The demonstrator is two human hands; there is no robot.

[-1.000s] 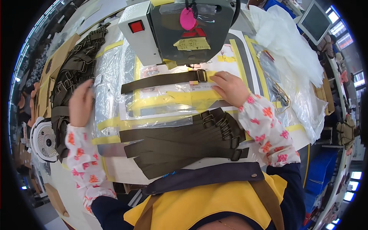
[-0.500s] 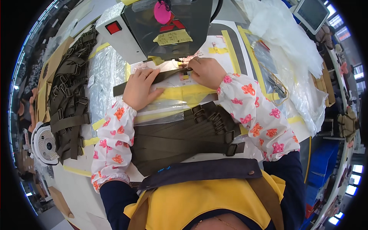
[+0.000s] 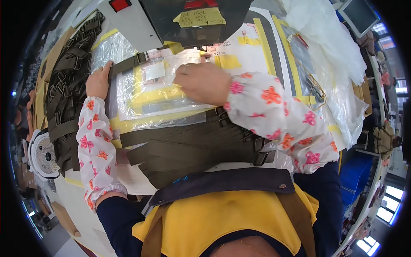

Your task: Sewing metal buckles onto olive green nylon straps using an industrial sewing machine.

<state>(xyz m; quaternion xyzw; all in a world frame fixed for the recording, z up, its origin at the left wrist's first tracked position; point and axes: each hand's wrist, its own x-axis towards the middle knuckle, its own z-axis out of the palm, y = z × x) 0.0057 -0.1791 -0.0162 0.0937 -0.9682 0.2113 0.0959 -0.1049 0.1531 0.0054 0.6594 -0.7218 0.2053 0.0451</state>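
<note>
My left hand [image 3: 98, 80] is at the left side of the work surface, its fingers closed on one end of a dark olive webbing strap [image 3: 124, 65]. A metal buckle [image 3: 142, 58] sits at the strap's other end, left of the machine head [image 3: 195, 25]. My right hand [image 3: 203, 83] hovers over the taped white template sheet [image 3: 165, 92], fingers curled inward. Whatever it may hold is hidden. Closer to my body, a fanned stack of olive straps [image 3: 184, 147] lies with its buckles [image 3: 260, 158] toward the right.
A heap of buckled straps [image 3: 64, 94] lies along the left edge, above a small white fan [image 3: 43, 156]. Clear plastic bags [image 3: 329, 55] are piled at the right. Near them, a cord [image 3: 317, 88] lies on a yellow-taped panel, and a screen [image 3: 353, 17] stands at the far right.
My left hand has moved left, carrying the strap out from under the machine head. My right hand has let go of that strap and come left and nearer. The view has shifted slightly.
</note>
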